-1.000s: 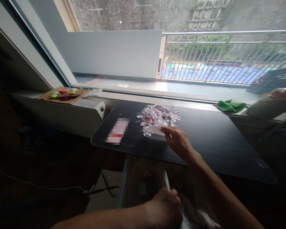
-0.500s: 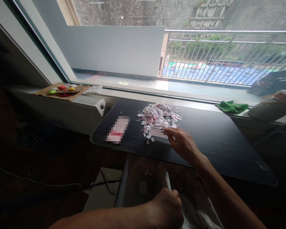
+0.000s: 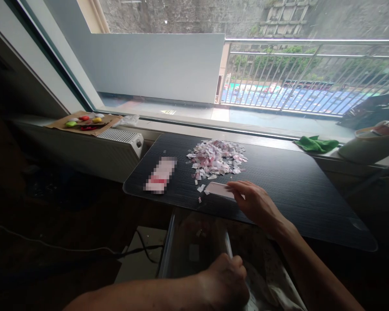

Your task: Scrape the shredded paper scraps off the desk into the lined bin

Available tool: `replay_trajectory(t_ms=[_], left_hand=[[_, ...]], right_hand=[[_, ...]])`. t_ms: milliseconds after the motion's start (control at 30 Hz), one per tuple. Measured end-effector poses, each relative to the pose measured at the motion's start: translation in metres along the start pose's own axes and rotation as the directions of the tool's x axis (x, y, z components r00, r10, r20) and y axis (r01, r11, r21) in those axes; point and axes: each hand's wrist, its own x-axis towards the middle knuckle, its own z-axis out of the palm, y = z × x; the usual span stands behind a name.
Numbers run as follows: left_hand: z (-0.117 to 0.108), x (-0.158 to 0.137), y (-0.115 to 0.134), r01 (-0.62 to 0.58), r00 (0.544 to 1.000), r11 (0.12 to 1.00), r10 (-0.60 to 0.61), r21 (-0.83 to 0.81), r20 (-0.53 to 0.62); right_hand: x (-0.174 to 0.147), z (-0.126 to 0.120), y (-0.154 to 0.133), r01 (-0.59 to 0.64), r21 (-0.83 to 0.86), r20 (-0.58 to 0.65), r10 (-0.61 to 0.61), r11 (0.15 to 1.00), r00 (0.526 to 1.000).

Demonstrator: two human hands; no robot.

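Note:
On the dark tabletop (image 3: 278,190) lies a heap of small pale pink and white paper scraps (image 3: 214,157). My right hand (image 3: 253,198) is closed on a flat pale pink card (image 3: 218,189), holding its right end. The card's left end points at a few loose scraps just in front of the heap. Below the table's front edge, my left hand (image 3: 225,278) grips the right rim of a clear plastic bin (image 3: 227,242). A few pale bits show inside the bin, dimly lit. Left of the heap rests a pink rectangular item (image 3: 161,175), blurred by pixelation.
A cardboard sheet (image 3: 60,125) with colourful items lies on the sill at left, above a radiator (image 3: 116,149). At right are a green cloth (image 3: 316,144) and a pale container (image 3: 369,144). Cables (image 3: 142,248) run at lower left. A window borders the table's far side.
My right hand and the card have moved toward me and slightly right, away from the heap. My left hand stays on the bin rim.

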Motion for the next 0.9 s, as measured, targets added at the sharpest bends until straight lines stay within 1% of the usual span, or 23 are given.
replay_trajectory(t_ms=[200,300,400,567,700,800,900], left_hand=[[-0.002,-0.002,0.0,0.004,0.999,1.0,-0.004,0.006,-0.037],[0.001,-0.001,0.0,0.007,0.999,1.0,-0.007,0.003,-0.054],[0.003,-0.001,0.0,0.001,1.0,1.0,0.0,0.018,-0.031],[0.003,-0.003,0.0,-0.005,0.998,1.0,0.006,0.028,-0.059],[0.0,-0.003,0.0,-0.004,1.0,1.0,0.005,0.008,-0.03],[-0.002,-0.003,0.001,0.002,0.999,1.0,-0.002,0.005,-0.035],[-0.003,-0.005,0.001,0.003,1.0,1.0,-0.003,0.002,-0.024]], right_hand=[[0.007,0.001,-0.006,0.021,0.036,-0.011,-0.021,0.999,1.0],[0.011,0.007,-0.008,0.03,0.001,0.018,-0.03,1.0,0.999],[0.008,0.009,-0.008,0.04,-0.042,0.044,-0.038,0.998,0.998],[-0.003,-0.002,-0.008,0.061,-0.06,0.065,-0.057,0.996,0.996],[0.001,-0.007,-0.008,0.068,-0.048,0.031,-0.066,0.997,0.997],[0.008,-0.001,-0.007,0.075,-0.04,0.006,-0.075,0.996,0.997],[0.012,0.005,-0.005,0.068,-0.036,0.014,-0.068,0.997,0.998]])
